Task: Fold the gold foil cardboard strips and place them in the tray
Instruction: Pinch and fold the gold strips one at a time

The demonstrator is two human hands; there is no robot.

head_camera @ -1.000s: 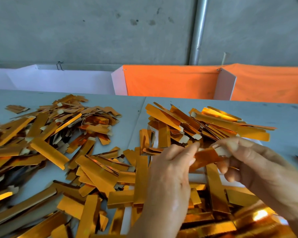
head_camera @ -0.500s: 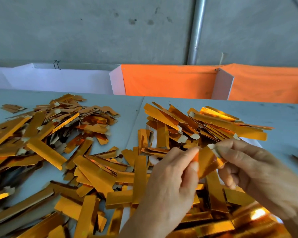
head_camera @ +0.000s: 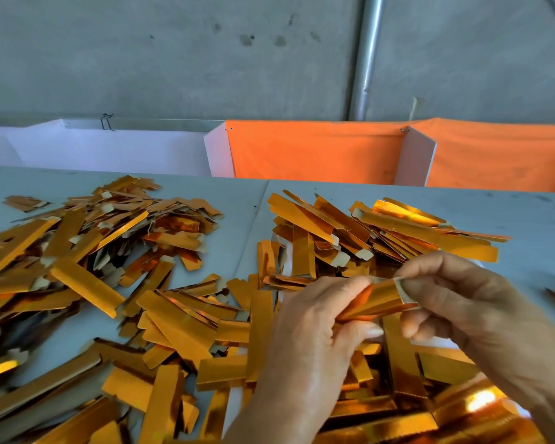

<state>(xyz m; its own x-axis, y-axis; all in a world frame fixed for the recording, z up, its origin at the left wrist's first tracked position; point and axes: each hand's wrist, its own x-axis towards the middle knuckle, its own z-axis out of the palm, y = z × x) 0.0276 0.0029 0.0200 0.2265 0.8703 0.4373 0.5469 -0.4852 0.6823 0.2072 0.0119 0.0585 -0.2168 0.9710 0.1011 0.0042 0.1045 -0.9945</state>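
Two hands are working one gold foil strip (head_camera: 377, 301) above a grey desk (head_camera: 237, 203). The left hand (head_camera: 314, 341) is pinching the strip's near end between thumb and fingers, while the right hand (head_camera: 455, 302) is pinching its pale tab end. Loose strips (head_camera: 87, 283) are lying heaped on the desk beneath and left of the held strip.

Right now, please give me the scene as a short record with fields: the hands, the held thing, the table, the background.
left hand: pinches the left end of the held strip
right hand: pinches the right end, at its pale tab
held strip: gold foil, above the table, partly folded lengthwise
table: grey, with two loose gold strip piles
background: white panel, orange cloth, concrete wall, metal pipe
tray: not identifiable
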